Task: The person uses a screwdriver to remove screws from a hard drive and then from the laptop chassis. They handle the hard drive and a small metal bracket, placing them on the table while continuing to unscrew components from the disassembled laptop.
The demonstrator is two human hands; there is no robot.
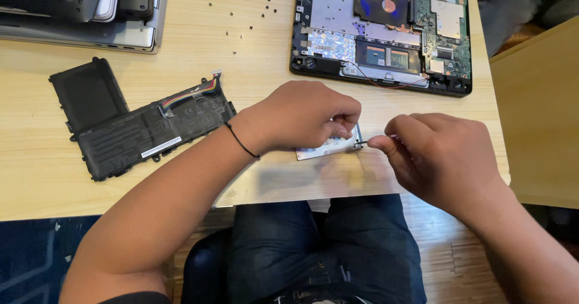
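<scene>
We see 2 hands at the near edge of a wooden table [199, 57], both on a small flat hard drive [325, 148]. The left hand [301, 117] sits on top of the drive, fingers curled down over it, gripping it against the table. Most of the drive is hidden under that hand; only its near edge and right corner show. Its visible long edge runs approx left-right, tilted a bit, right end farther from us, and that right corner points toward the right hand [437, 150]. The right hand is bunched, thumb and forefinger pinching a thin tool [366, 142] whose tip meets the drive's right corner. We can't tell what kind of tool it is, too little shows.

Left of the hands, well apart, a black L-shaped battery [139, 126] lies flat w/ coloured wires at its far end. At the table's far side sits an opened laptop [383, 32], boards exposed. Small screws [241, 20] are scattered between. A 2nd closed laptop [84, 11] is at the far left corner.
</scene>
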